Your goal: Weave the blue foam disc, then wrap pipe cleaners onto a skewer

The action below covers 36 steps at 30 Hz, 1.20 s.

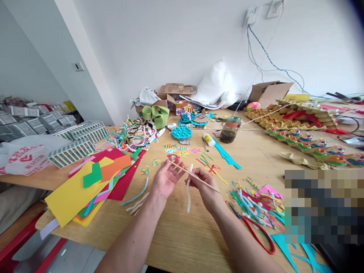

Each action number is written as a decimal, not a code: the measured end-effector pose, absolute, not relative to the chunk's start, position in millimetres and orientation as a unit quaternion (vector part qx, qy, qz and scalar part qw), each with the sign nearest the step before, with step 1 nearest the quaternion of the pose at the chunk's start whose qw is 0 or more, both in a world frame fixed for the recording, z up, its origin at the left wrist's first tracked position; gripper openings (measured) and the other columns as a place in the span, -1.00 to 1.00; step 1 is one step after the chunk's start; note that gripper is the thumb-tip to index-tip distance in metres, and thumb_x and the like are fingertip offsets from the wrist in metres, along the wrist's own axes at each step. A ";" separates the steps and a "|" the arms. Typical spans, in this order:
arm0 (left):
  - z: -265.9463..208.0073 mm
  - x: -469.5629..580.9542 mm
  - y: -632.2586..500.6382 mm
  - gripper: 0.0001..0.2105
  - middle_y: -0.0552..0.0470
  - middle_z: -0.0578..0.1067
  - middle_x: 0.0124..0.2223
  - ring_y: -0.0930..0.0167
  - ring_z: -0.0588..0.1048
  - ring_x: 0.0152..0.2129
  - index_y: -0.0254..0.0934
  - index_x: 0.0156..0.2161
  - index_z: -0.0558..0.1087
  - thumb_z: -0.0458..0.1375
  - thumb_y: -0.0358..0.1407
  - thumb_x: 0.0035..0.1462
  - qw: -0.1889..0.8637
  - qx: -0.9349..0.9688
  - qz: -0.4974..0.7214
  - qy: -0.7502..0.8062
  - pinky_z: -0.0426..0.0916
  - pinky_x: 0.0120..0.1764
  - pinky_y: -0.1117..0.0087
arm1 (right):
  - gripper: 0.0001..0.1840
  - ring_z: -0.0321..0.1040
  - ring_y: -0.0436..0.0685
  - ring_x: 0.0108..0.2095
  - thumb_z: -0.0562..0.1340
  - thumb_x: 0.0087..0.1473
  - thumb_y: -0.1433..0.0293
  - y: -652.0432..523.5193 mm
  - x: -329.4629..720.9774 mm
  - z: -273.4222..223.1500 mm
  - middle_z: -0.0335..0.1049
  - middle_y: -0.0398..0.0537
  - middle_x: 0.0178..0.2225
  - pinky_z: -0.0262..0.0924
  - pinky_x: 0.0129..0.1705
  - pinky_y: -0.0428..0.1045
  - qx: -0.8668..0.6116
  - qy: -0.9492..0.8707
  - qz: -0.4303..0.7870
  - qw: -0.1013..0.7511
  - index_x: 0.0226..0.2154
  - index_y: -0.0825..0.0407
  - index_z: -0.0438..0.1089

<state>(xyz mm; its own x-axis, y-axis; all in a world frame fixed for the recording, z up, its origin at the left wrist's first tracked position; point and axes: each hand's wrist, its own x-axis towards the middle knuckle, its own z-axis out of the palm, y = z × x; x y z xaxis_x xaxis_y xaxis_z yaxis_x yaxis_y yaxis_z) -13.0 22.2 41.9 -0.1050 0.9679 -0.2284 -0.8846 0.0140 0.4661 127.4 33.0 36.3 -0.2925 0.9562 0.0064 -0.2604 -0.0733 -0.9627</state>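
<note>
A thin wooden stick [183, 170] slants between the two hands above the table [176, 239], with a fuzzy white pipe cleaner [188, 199] hanging across it. The right hand [205, 185] pinches both between thumb and fingers. The left hand [165, 181] lies palm up at the stick's other end, fingers parted; whether they grip it I cannot tell. Beyond lie paper fish [170, 148] and a glue stick [209, 139]; red-handled scissors [260, 233] rest among scraps at right.
</note>
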 end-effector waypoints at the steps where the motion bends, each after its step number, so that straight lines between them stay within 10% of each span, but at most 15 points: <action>1: 44.5 -18.8 22.1 -0.94 0.03 0.49 -0.38 0.50 0.49 -0.43 -0.30 -0.34 0.46 0.14 -0.37 0.09 0.662 0.068 0.704 0.250 0.40 -0.34 0.46 | -0.64 0.31 0.00 -0.55 0.34 -0.18 0.13 33.8 128.6 37.0 0.35 -0.17 -0.55 0.22 -0.43 -0.05 -0.350 -0.470 0.660 0.471 -0.49 0.05 0.29; 5: 51.2 -33.0 19.4 -0.86 0.20 0.24 -0.61 0.69 0.20 -0.74 -0.28 -0.22 0.47 0.15 -0.36 0.10 0.702 0.131 0.661 0.230 0.08 -0.69 0.70 | -0.65 0.27 -0.05 -0.62 0.33 -0.16 0.17 36.4 131.6 36.5 0.37 -0.19 -0.53 0.16 -0.56 -0.11 -0.336 -0.449 0.692 0.454 -0.42 0.05 0.27; 11: 55.5 -25.8 11.5 -0.68 0.09 0.37 -0.49 0.69 0.19 -0.73 -0.32 -0.15 0.49 0.29 -0.33 -0.08 0.717 0.306 0.513 0.358 -0.06 -0.72 0.65 | -0.67 0.17 -0.08 -0.67 0.32 -0.17 0.17 38.2 133.8 40.1 0.32 -0.21 -0.61 0.07 -0.63 -0.14 -0.352 -0.482 0.659 0.459 -0.43 0.07 0.34; 36: 51.6 -18.6 7.8 -0.73 0.00 0.45 -0.40 0.63 0.32 -0.68 -0.32 -0.24 0.55 0.29 -0.28 -0.12 0.611 0.413 0.508 0.444 0.08 -0.68 0.60 | -0.78 0.02 -0.10 -0.70 0.24 -0.09 0.26 40.1 138.3 38.4 0.16 -0.29 -0.70 -0.08 -0.65 -0.14 -0.355 -0.563 0.609 0.431 -0.41 0.08 0.43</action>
<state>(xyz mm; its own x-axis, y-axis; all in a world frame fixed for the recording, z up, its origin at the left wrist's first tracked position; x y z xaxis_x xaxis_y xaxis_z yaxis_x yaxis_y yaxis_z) -18.6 7.8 51.6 0.0879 0.9884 -0.1235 -0.2545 0.1421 0.9566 138.3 40.1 38.4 -0.3767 0.9249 0.0523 -0.1254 0.0050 -0.9921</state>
